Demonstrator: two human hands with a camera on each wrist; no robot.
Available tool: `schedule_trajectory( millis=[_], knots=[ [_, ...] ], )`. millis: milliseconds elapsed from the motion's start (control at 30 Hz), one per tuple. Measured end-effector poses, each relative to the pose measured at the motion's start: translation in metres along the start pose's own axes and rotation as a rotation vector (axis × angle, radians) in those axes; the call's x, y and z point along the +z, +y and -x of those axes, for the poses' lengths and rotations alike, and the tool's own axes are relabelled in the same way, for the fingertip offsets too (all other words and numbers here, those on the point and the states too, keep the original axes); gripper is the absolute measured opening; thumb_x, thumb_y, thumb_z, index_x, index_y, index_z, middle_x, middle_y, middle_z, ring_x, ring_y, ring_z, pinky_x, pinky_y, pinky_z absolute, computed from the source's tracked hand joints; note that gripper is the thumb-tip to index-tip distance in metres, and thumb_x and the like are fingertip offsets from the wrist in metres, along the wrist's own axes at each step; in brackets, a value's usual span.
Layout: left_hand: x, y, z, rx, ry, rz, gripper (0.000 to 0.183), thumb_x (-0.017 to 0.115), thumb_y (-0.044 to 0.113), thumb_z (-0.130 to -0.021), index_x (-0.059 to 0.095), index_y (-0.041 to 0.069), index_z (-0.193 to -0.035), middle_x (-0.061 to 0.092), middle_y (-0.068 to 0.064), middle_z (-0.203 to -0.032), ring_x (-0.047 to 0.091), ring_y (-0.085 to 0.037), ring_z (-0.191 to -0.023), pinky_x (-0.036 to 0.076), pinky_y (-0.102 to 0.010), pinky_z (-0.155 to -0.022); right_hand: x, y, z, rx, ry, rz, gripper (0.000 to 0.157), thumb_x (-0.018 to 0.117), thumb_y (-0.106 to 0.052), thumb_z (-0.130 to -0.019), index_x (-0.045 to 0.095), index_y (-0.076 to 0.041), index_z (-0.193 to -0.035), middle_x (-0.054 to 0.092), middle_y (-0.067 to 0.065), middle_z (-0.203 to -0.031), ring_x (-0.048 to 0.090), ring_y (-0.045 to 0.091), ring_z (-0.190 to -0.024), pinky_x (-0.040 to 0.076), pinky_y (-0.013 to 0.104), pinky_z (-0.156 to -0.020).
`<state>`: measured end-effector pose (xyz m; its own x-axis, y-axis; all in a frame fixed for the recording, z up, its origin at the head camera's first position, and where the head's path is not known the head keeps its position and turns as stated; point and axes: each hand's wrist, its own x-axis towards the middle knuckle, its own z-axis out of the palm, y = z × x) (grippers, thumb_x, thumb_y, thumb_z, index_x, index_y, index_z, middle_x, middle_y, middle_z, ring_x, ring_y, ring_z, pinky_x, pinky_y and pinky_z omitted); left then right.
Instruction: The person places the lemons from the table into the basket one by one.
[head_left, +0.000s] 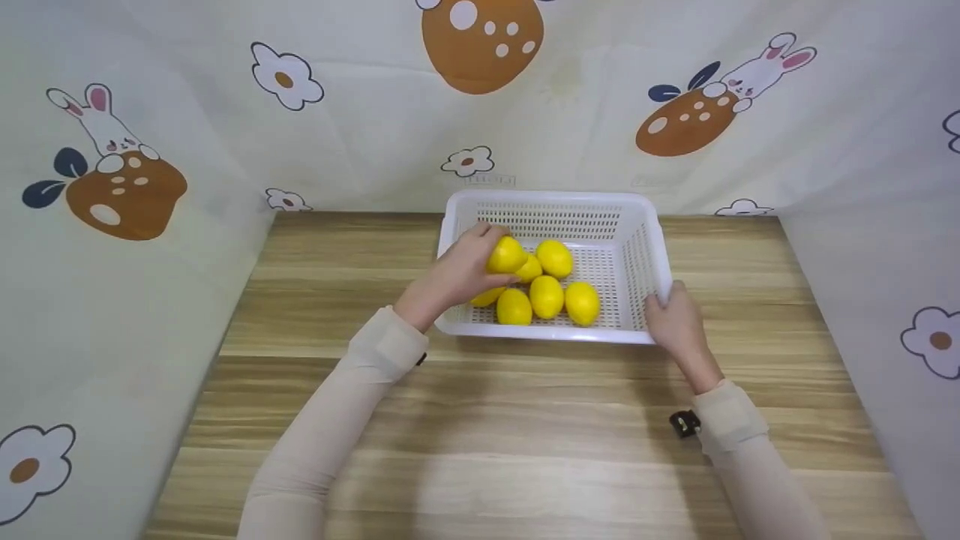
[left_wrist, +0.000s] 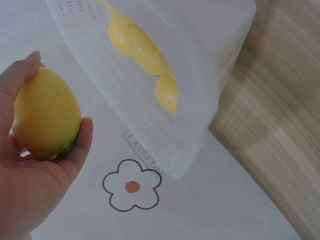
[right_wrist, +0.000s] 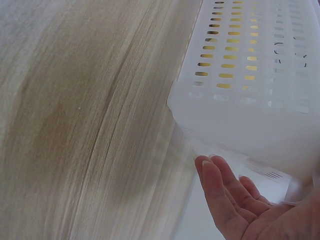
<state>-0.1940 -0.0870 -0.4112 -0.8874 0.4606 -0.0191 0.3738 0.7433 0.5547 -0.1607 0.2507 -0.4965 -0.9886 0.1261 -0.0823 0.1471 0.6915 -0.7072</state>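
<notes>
My left hand (head_left: pixel 461 270) grips a yellow lemon (head_left: pixel 507 255) over the left part of a white plastic basket (head_left: pixel 551 197). In the left wrist view the fingers curve round this lemon (left_wrist: pixel 47 112), and its small green stem end shows near a fingertip. Several other lemons (head_left: pixel 547 298) lie on the basket floor, mostly in its left and middle. At the basket's right front corner, my right hand (head_left: pixel 679 321) holds the rim, thumb on top. The right wrist view shows its fingers (right_wrist: pixel 214 185) outside the basket wall (right_wrist: pixel 240 112); the thumb is hidden there.
The basket stands on a wood-grain table (head_left: pixel 510 442), toward its back edge. Pale curtains (head_left: pixel 360 142) printed with flowers, rabbits and brown fruit shapes hang behind and on both sides. A small black device (head_left: pixel 684 424) sits at the right wrist.
</notes>
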Motion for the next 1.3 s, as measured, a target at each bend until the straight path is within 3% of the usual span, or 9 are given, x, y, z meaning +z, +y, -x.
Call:
schedule_trajectory(
  millis=[200,367,600,867,1067,1300],
  knots=[
    [0.0,0.003,0.001,0.022,0.002,-0.025,0.069,0.08,0.032,-0.096,0.049,-0.001,-0.149,0.053,-0.021,-0.144,0.057,-0.033,-0.126,0.048,-0.042,-0.114,0.0,0.0,0.001,-0.011,0.01,0.003,0.03,0.047,-0.012,-0.104,0.049,0.016,-0.115,0.06,0.025,-0.094,0.063,0.039,-0.085,0.053,0.048,-0.071],
    [-0.001,0.004,0.001,0.032,0.006,-0.046,0.069,0.08,0.034,-0.096,0.051,0.0,-0.149,0.054,-0.022,-0.144,0.057,-0.033,-0.127,0.047,-0.042,-0.114,0.0,-0.001,0.002,-0.016,0.017,0.002,0.029,0.048,-0.011,-0.104,0.049,0.016,-0.114,0.06,0.026,-0.094,0.063,0.04,-0.085,0.054,0.052,-0.073],
    [-0.003,0.004,0.0,0.001,-0.004,-0.036,0.066,0.077,0.034,-0.099,0.05,0.002,-0.15,0.053,-0.02,-0.147,0.054,-0.033,-0.134,0.043,-0.043,-0.119,0.001,0.0,0.001,-0.01,0.021,0.001,0.029,0.048,-0.012,-0.104,0.05,0.016,-0.113,0.06,0.026,-0.094,0.063,0.041,-0.085,0.054,0.055,-0.075],
    [-0.003,0.005,0.004,-0.002,0.003,-0.023,0.068,0.077,0.035,-0.098,0.049,0.003,-0.152,0.052,-0.019,-0.148,0.055,-0.031,-0.13,0.045,-0.043,-0.117,0.0,0.0,0.001,-0.002,0.011,-0.005,0.029,0.047,-0.013,-0.104,0.049,0.015,-0.114,0.06,0.028,-0.095,0.064,0.043,-0.087,0.054,0.057,-0.077],
    [0.0,0.005,0.008,-0.004,0.017,-0.026,0.072,0.078,0.036,-0.098,0.047,0.003,-0.154,0.049,-0.019,-0.152,0.051,-0.032,-0.139,0.041,-0.043,-0.12,0.0,-0.001,0.001,0.002,0.008,-0.01,0.031,0.047,-0.014,-0.105,0.049,0.016,-0.116,0.061,0.028,-0.096,0.065,0.041,-0.087,0.055,0.052,-0.073],
    [0.004,0.003,0.014,-0.012,0.047,-0.042,0.074,0.077,0.038,-0.098,0.047,0.002,-0.154,0.049,-0.02,-0.151,0.053,-0.034,-0.135,0.043,-0.045,-0.118,-0.001,0.0,0.001,0.011,0.0,-0.018,0.033,0.047,-0.014,-0.104,0.048,0.016,-0.119,0.062,0.03,-0.101,0.066,0.04,-0.09,0.055,0.047,-0.071]
  ],
)
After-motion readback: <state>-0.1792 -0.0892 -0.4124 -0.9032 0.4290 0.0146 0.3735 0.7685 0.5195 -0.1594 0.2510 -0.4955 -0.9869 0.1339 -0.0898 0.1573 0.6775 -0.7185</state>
